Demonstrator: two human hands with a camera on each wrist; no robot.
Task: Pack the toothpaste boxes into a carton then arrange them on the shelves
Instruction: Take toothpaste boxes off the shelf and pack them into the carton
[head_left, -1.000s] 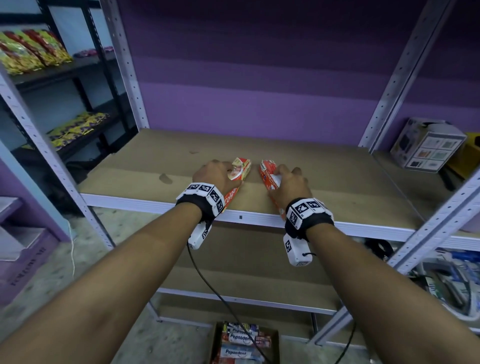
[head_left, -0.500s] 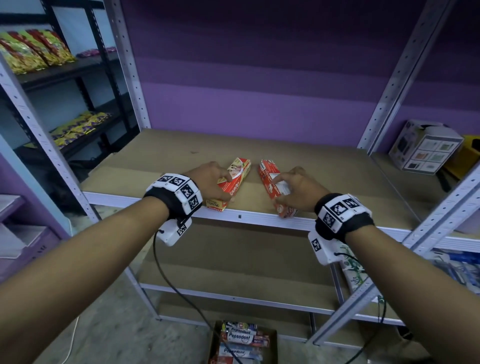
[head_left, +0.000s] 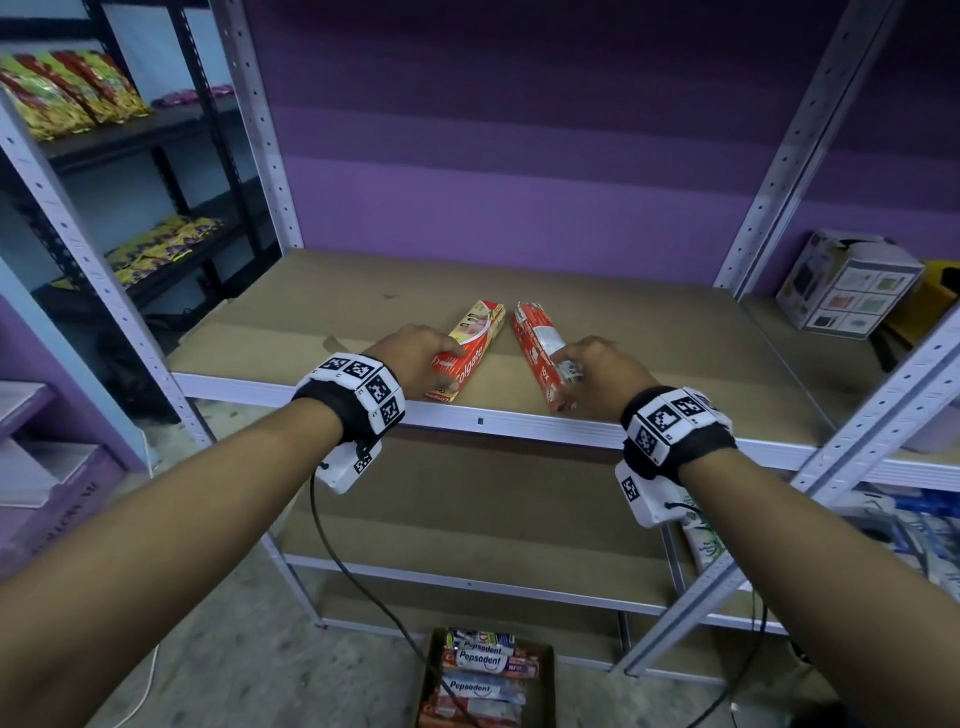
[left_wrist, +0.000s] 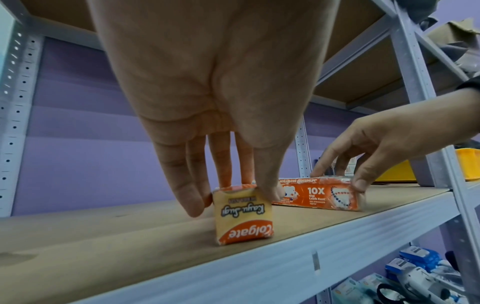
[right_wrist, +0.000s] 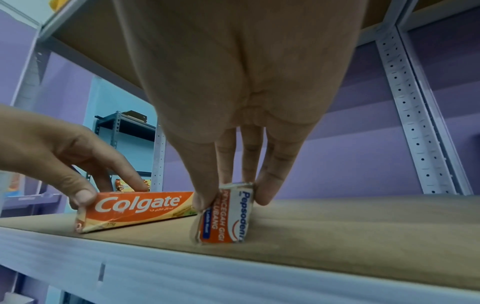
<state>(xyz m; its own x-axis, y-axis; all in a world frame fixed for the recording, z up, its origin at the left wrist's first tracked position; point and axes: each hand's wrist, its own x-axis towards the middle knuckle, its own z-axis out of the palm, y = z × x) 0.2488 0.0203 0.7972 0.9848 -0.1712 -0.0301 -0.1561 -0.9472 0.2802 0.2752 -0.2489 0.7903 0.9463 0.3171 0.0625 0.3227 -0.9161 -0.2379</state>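
1. The shelf (head_left: 649, 332), a brown board in a pale metal rack against a purple wall, is your landmark. Only two toothpaste boxes lie on it, both at its front edge near the middle; the rest of the board shows nothing else of the task.
2. The carton (head_left: 543, 675) sits on the floor below the shelf's front rail, open, with several Pepsodent and red boxes stacked inside. So the packing looks done, and the shelving has barely begun: two out, most left.
3. A printed white box (head_left: 852, 283) stands on the neighbouring board to the right of the shelf; snack packets (head_left: 67, 93) fill a dark rack to its left. Neither is your concern.
4. Your left hand (head_left: 415, 358) grasps the Colgate box (head_left: 470, 348) at its near end, thumb on one side and fingers on the other, the box flat on the shelf and angled away toward the back.
5. Your right hand (head_left: 597, 369) pinches the Pepsodent box (head_left: 540, 353) the same way at its near end. The right wrist view shows this box turned up on a narrow side, not its broad face.
6. The two boxes lie just beside each other, not touching, their far ends closer together than their near ends. They probably need squaring up before you go back to the carton.
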